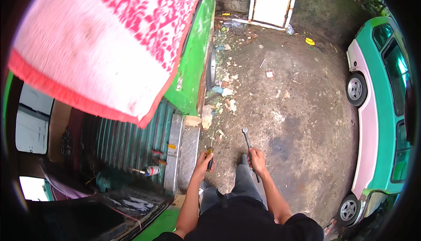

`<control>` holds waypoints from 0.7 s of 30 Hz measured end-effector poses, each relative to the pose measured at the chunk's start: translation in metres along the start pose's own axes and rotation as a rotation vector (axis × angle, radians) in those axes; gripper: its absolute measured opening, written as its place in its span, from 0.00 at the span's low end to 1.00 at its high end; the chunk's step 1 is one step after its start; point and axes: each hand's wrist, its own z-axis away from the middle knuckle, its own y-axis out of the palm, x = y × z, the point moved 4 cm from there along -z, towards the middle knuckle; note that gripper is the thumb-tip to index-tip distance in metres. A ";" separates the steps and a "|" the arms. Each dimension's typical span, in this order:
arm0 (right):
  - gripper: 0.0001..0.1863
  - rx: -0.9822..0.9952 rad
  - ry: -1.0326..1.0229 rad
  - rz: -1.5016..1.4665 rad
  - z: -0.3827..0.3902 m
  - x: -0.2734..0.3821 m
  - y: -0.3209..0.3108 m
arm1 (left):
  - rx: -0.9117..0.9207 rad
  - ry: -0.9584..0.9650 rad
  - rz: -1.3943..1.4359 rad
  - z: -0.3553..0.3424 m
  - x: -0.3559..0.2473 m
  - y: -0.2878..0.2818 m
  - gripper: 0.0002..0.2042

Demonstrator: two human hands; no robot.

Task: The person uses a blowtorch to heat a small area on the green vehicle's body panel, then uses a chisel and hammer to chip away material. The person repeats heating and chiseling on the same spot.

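Note:
My left hand [203, 163] is closed round a short dark tool with an amber end [210, 150]. Its exact kind is too small to make out. In my right hand [257, 159], a long metal wrench [247, 138] is gripped partway along its shaft, head pointing away from me and tail showing below the fist. Both hands are in front of my body, apart from each other and above the concrete ground. The left one is nearer the open doorway of a green vehicle [191, 72], beside its metal sill [189, 146].
A red-and-white towel [92, 52] hangs over the green vehicle at upper left. On its ribbed floor [127, 138] lies a small can [151, 171]. A green-and-pink van [372, 109] stands right. A white framed panel [272, 2] leans at the far wall; debris [228, 92] litters the ground.

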 end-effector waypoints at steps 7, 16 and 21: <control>0.08 -0.126 -0.594 0.047 -0.101 0.091 -0.122 | -0.030 0.060 -0.001 -0.078 -0.068 0.116 0.10; 0.08 0.068 -0.064 -0.040 -0.171 0.116 -0.200 | 0.103 0.237 0.204 -0.159 -0.138 0.216 0.15; 0.05 0.105 -0.466 -0.088 -0.254 0.220 -0.222 | 0.224 0.350 0.278 -0.224 -0.191 0.234 0.34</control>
